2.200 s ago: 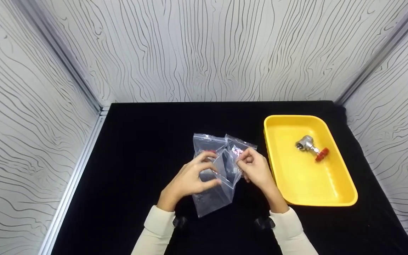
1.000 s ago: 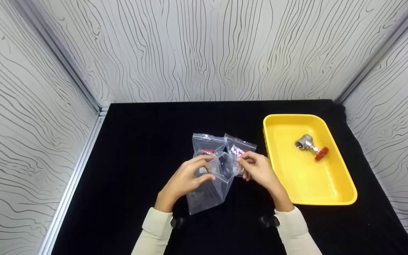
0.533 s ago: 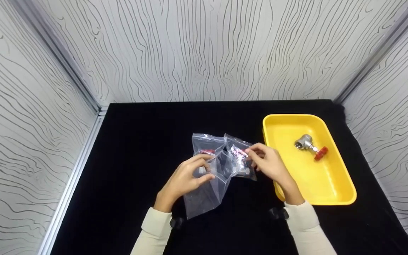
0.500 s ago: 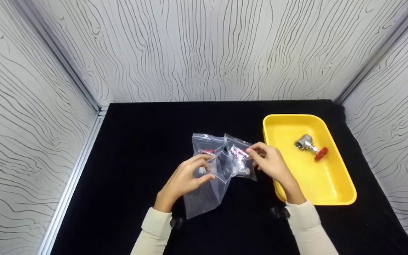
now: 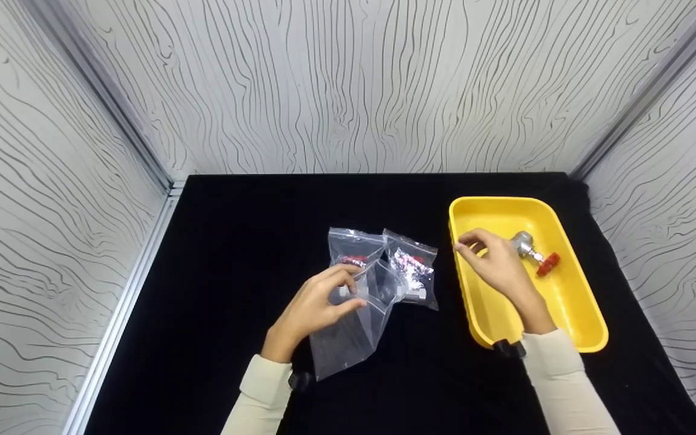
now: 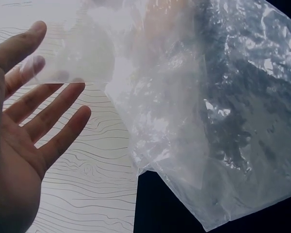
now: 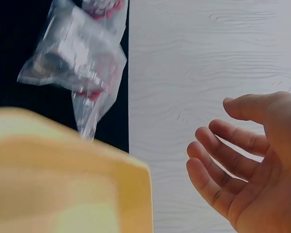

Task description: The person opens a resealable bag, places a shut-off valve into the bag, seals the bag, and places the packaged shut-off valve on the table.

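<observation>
Holding a clear zip-lock bag (image 5: 342,347) at its spread mouth, my left grip (image 5: 318,305) curves thumb and fingers about the edge, though the glossy plastic makes it hard to tell how firmly each fingertip bears. My right grip (image 5: 493,260) hangs relaxed, thumb apart from fingers, over the left side of the yellow tray (image 5: 571,302). Just right of it, inside the tray, lies a metal valve (image 5: 534,254) with a red handwheel. Beyond the held bag, a left filled bag (image 5: 351,243) and a right filled bag (image 5: 413,266) rest on the black-covered worktop (image 5: 251,241).
</observation>
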Tool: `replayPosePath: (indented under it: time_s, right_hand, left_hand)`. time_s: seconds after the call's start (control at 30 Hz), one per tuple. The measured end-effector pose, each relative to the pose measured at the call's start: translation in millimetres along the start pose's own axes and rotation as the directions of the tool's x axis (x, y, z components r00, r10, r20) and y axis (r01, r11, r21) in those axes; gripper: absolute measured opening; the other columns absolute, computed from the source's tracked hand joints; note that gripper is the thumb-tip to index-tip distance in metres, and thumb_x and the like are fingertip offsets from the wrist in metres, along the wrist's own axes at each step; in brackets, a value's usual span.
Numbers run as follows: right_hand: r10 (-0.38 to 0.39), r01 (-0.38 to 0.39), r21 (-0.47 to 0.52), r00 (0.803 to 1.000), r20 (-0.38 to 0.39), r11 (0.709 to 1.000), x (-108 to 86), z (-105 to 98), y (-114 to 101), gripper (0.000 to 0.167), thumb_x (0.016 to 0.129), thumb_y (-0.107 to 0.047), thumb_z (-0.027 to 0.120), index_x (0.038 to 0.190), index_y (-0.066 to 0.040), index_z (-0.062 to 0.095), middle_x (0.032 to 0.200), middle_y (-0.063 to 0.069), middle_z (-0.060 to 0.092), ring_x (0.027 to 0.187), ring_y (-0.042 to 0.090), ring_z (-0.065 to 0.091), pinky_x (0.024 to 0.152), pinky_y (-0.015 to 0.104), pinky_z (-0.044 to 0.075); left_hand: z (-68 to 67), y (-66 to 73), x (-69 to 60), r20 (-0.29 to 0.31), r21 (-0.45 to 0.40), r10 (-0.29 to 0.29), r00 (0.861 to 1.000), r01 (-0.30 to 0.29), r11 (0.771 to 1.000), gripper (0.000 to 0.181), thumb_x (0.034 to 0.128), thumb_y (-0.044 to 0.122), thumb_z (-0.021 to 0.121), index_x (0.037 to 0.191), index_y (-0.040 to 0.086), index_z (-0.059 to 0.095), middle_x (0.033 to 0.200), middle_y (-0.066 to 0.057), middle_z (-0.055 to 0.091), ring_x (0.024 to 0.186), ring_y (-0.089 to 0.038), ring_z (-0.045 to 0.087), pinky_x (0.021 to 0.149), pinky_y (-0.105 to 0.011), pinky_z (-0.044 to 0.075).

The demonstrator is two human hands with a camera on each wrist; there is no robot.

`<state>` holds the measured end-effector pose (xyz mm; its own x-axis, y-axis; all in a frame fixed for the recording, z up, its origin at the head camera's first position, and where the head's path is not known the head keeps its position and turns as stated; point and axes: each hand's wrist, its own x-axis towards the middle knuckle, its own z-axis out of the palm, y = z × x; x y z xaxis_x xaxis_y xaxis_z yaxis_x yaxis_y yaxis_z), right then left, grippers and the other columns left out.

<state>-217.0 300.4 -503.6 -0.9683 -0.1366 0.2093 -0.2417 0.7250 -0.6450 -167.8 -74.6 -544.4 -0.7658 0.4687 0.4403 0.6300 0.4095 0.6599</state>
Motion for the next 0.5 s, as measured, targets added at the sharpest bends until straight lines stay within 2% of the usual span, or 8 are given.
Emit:
replayPosePath:
  time_s: [0.23, 0.5]
  right_hand:
    - [0.016, -0.015, -0.065, 1.0, 0.023, 0.998, -1.2, -13.8, 16.2, 0.03, 0.104, -0.023, 0.071, 0.12, 0.003, 0.071, 0.117, 0.022, 0.074, 0.102, 0.042, 0.072, 0.089, 0.058, 0.061]
    - [0.04, -0.038, -0.136, 0.999, 0.012, 0.99, -0.9, -27.4, 41.0, 0.036, 0.104, -0.027, 0.07, 0.127, 0.001, 0.069, 0.125, 0.024, 0.069, 0.105, 0.043, 0.065, 0.092, 0.059, 0.055]
  left_hand:
    - [-1.2, -0.3, -0.9, -0.008, 0.0, -0.011, 1.0, 0.011, 1.0, 0.029, 0.0922, 0.036, 0.084, 0.095, 0.014, 0.066, 0.136, -0.001, 0.071, 0.116, -0.017, 0.072, 0.099, -0.034, 0.061]
    - [-1.8, -0.2, -0.8, -0.018, -0.005, 0.007, 1.0, -0.007, 1.0, 0.03, 0.0924, 0.035, 0.084, 0.095, 0.012, 0.066, 0.134, -0.005, 0.072, 0.114, -0.018, 0.072, 0.098, -0.034, 0.061]
